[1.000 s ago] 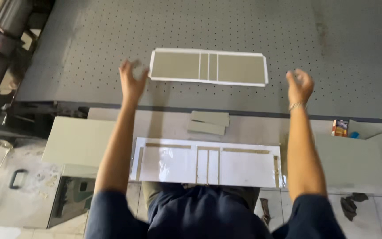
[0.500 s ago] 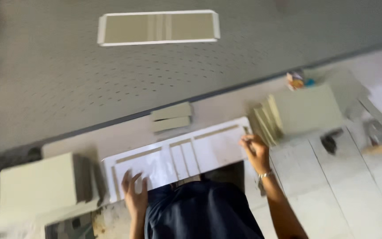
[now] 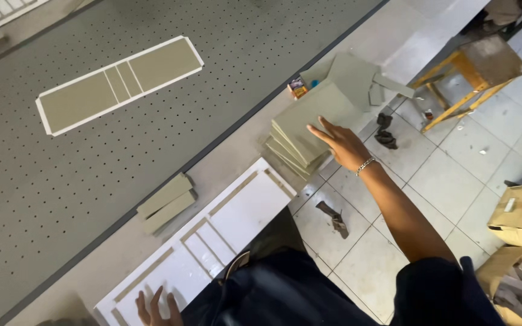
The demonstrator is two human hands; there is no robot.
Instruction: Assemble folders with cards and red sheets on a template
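Fingers spread, the right hand (image 3: pixel 344 145) reaches over a stack of grey boards (image 3: pixel 309 130) at the tabletop's (image 3: pixel 225 166) edge, grasping nothing; the left hand (image 3: pixel 155 306) lies flat on a white cut-out sheet (image 3: pixel 237 220). Boards look stiff, light, best lifted by their edges.

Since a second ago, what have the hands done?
Both hands drew back from the far cut sheet. The right hand swung out to the stack of grey boards; the left hand dropped onto the white cutout frame. The cut sheet and small strips stayed put.
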